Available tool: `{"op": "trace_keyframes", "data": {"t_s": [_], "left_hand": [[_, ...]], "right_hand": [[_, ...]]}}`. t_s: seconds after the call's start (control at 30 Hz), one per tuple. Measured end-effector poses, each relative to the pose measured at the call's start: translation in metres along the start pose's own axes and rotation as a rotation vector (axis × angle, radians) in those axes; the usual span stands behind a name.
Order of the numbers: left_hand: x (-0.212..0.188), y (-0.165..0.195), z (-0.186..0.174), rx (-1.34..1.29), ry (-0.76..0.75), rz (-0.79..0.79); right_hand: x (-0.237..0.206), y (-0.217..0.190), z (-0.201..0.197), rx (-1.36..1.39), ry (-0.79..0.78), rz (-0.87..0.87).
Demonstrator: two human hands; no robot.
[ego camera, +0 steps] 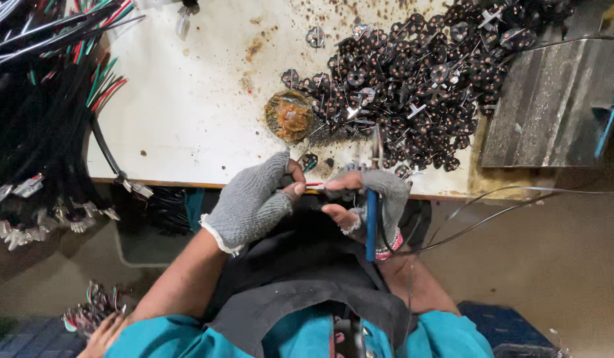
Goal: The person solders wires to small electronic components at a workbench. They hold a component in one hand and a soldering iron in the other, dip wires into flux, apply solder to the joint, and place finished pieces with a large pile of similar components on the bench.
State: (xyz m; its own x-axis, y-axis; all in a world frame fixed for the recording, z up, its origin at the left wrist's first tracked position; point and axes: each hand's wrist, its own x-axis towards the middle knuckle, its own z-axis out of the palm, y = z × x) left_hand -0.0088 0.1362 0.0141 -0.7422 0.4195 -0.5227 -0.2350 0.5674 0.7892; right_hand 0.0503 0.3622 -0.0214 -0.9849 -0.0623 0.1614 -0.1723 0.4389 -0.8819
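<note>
Pinched grips: left hand point(250, 199) on thin wire point(313, 187), right hand point(370, 199) around blue-handled tool point(372, 222).

- You have no packages, labels, signs or screens in view here.
- Nothing on your near, far, left or right side carries a printed panel or a display that can be made out.

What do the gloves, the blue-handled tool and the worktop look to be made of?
Gloves: grey knitted fabric, ribbed weave showing, fingertips cut off. Blue-handled tool: handle looks like smooth plastic, tip thin bare metal, probably a soldering iron. Worktop: white, smooth, likely laminate or painted board; brown stains and burn specks.
</note>
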Motion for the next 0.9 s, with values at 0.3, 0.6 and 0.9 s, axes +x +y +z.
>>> {"op": "trace_keyframes", "data": {"t_s": [0.3, 0.6, 0.9], "left_hand": [[-0.001, -0.005, 0.011, 0.088, 0.086, 0.167], [-0.004, -0.012, 0.013, 0.115, 0.122, 0.291], [-0.001, -0.017, 0.019, 0.183, 0.196, 0.402]], "right_hand": [[0.006, -0.005, 0.008, 0.041, -0.022, 0.103], [0.005, -0.002, 0.017, 0.144, 0.093, -0.055], [-0.006, 0.008, 0.012, 0.155, -0.019, 0.043]]}}
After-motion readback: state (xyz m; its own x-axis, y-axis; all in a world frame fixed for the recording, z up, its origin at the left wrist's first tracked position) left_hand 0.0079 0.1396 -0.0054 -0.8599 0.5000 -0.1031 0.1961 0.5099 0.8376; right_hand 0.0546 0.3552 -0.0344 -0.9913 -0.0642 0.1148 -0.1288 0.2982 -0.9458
